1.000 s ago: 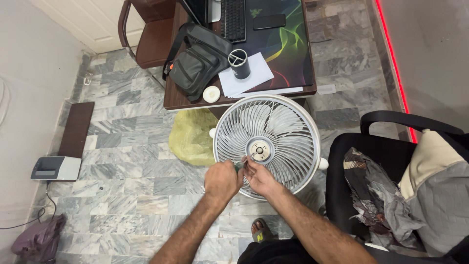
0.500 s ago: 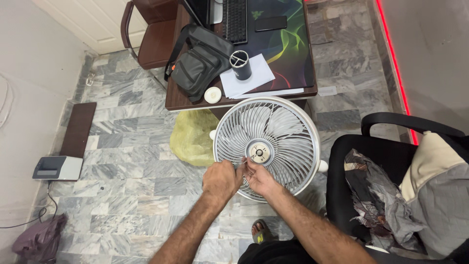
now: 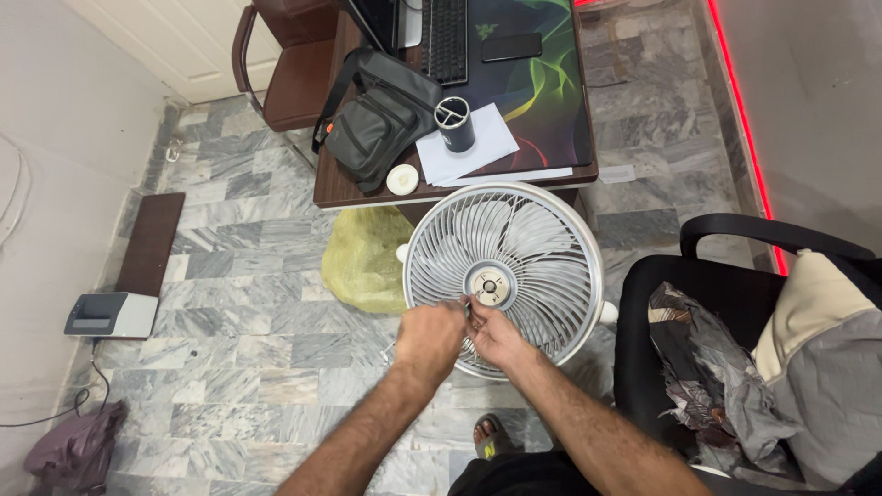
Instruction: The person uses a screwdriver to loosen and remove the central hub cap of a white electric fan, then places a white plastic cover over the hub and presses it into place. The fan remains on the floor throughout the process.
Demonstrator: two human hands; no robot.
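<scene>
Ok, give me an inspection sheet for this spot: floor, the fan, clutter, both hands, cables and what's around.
Surface: grey marble-tile floor.
Job's things: white round fan, grille facing up.
Clutter: yellow bag beside the fan; purple cloth.
Hands: left hand and right hand together at the grille below the hub; grip hidden.
Cables: thin cable near the wall.
Surroundings: desk with black bag, black chair with clothes.
</scene>
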